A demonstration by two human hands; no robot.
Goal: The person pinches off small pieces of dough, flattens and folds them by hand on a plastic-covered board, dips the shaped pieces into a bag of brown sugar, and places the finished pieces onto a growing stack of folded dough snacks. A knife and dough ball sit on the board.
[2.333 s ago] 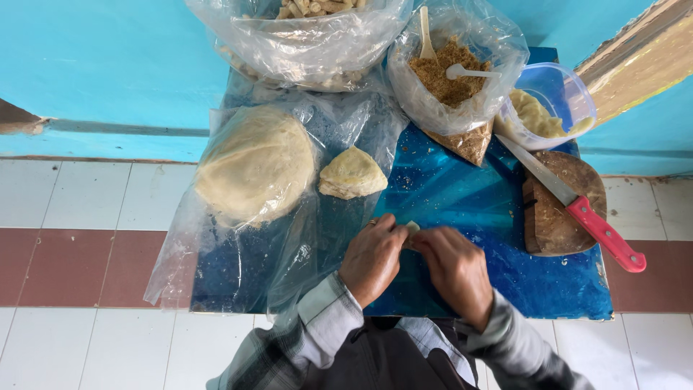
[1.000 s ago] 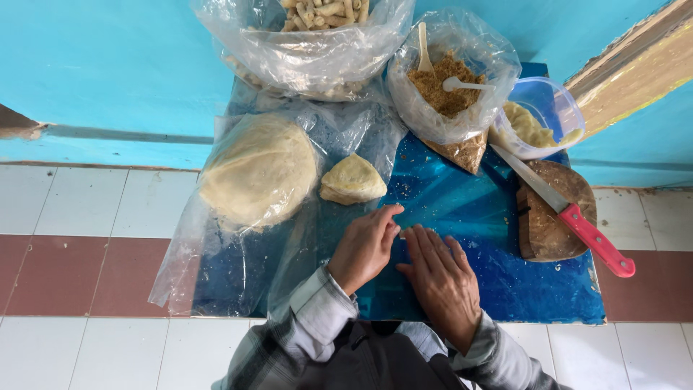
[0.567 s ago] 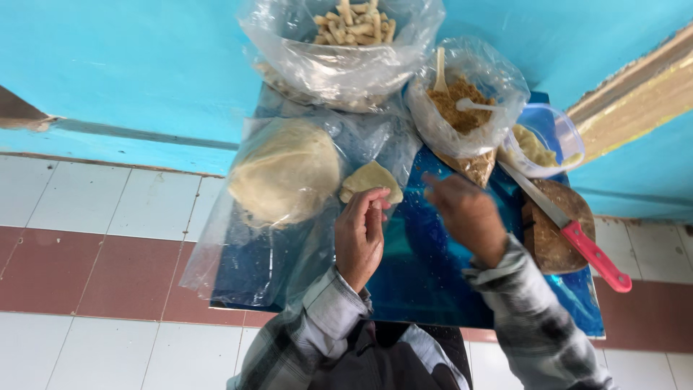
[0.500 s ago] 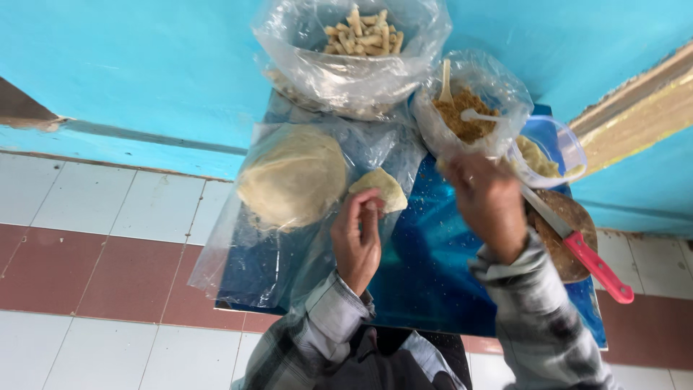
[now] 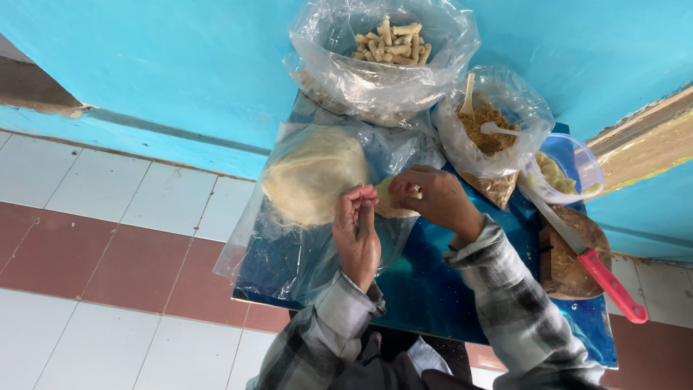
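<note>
The left hand (image 5: 357,235) is nearest, over the blue desk (image 5: 433,289); its fingers (image 5: 359,198) are pinched together at the edge of a small piece of dough (image 5: 391,202); the right hand (image 5: 433,198) is just beside it, and its fingers (image 5: 404,189) are grasping the same piece from the other side; the piece sits between both hands, on the clear plastic (image 5: 289,260) that covers part of the desk; to the left of it lies a big round lump of dough (image 5: 314,173), inside that plastic; on the right side of the desk a knife (image 5: 577,249) with a red handle rests on a brown wooden board (image 5: 570,263); a bit farther is a clear tub (image 5: 570,170); beside it is a bag of brown crumbs (image 5: 491,130) with two spoons in it; farthest is a big bag of little pale rolls (image 5: 386,47), against the blue wall (image 5: 180,65).
</note>
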